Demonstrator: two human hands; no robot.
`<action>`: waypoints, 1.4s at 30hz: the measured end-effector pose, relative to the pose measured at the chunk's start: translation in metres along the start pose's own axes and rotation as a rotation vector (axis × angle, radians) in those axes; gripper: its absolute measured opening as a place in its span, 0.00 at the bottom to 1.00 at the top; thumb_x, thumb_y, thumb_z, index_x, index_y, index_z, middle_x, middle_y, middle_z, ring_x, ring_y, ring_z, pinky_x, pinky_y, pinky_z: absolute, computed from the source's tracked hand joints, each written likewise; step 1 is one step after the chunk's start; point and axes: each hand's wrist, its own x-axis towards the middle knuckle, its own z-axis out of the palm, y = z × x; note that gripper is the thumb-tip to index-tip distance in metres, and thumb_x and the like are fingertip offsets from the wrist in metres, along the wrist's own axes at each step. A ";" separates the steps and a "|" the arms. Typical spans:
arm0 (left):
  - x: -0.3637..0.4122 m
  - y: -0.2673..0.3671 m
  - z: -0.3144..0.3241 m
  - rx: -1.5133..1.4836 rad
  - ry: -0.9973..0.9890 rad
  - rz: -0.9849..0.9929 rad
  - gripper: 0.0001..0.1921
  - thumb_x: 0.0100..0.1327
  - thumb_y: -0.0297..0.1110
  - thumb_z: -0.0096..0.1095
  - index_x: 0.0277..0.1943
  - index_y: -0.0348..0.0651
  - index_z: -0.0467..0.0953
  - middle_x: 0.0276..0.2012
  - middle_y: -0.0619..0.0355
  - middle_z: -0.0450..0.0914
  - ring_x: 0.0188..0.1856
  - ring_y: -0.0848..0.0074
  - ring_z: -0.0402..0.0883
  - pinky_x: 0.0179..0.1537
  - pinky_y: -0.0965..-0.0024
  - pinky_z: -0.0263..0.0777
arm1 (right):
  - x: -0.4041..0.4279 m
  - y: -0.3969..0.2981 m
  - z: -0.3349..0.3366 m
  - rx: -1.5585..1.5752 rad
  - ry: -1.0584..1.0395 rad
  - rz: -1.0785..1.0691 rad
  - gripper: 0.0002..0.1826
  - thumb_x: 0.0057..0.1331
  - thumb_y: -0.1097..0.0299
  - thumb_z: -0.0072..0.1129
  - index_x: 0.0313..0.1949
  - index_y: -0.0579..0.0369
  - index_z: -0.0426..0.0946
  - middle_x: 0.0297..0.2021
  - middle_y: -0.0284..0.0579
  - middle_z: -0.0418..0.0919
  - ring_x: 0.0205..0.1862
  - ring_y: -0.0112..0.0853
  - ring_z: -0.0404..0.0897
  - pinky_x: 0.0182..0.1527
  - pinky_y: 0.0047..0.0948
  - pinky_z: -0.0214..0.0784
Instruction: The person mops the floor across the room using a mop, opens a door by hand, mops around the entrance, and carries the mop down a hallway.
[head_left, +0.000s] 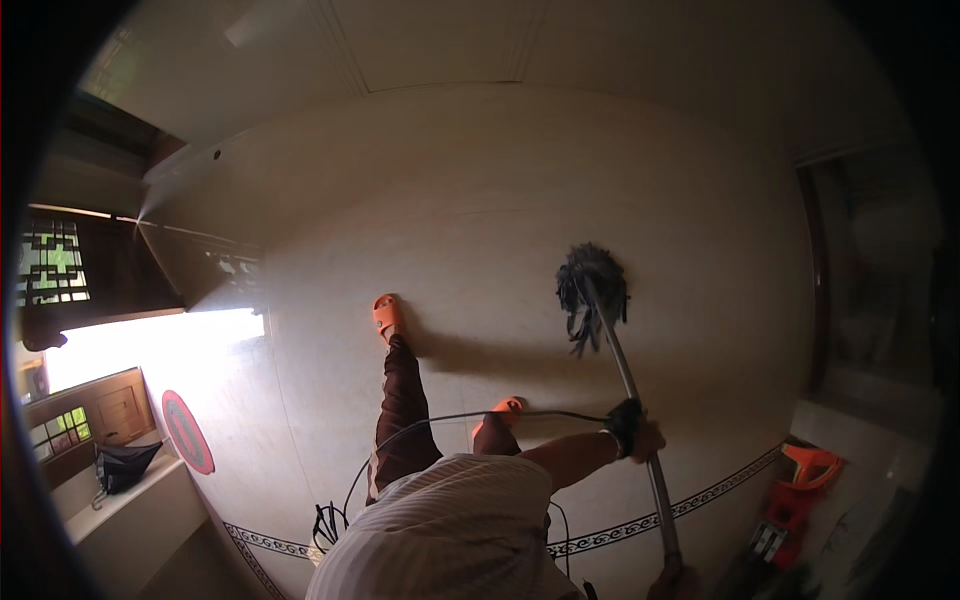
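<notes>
A mop with a dark strand head (592, 281) and a long metal handle (621, 360) stands tilted, its head on the floor to the right of my feet. My left hand (648, 439) reaches across and is closed around the handle partway up, with a black device on its wrist and a cable running from it. Close to the bottom edge, my right hand (675, 581) grips the handle's upper end; it is dim and partly cut off. Orange slippers (386, 315) are on my feet, below dark trousers.
A red oval mat (188, 432) lies by the bright doorway at left. Beside it, a black folded umbrella (126, 468) rests on a ledge (124, 499). A red and orange object (799, 499) stands at lower right. A patterned border strip (637, 529) crosses the pale floor.
</notes>
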 end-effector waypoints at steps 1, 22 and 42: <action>-0.006 -0.021 -0.019 0.010 0.164 -0.070 0.10 0.40 0.37 0.59 0.30 0.54 0.71 0.27 0.64 0.72 0.38 0.71 0.71 0.44 0.56 0.55 | 0.026 -0.012 -0.013 -0.005 0.026 -0.068 0.20 0.58 0.50 0.50 0.15 0.48 0.71 0.13 0.39 0.69 0.13 0.36 0.67 0.15 0.34 0.57; -0.635 -0.260 -0.134 -0.097 0.528 -1.486 0.06 0.41 0.30 0.56 0.25 0.50 0.70 0.22 0.62 0.73 0.35 0.69 0.75 0.43 0.51 0.56 | 0.165 -0.535 -0.164 0.688 0.004 -1.413 0.13 0.55 0.59 0.53 0.21 0.54 0.70 0.19 0.48 0.73 0.21 0.45 0.73 0.22 0.38 0.64; -0.309 -0.290 -0.360 0.030 0.681 -0.557 0.13 0.34 0.35 0.57 0.29 0.51 0.69 0.18 0.60 0.72 0.24 0.66 0.74 0.35 0.53 0.56 | 0.381 -0.277 -0.247 0.400 0.122 -0.627 0.17 0.59 0.55 0.51 0.23 0.56 0.76 0.17 0.51 0.71 0.18 0.42 0.67 0.23 0.35 0.60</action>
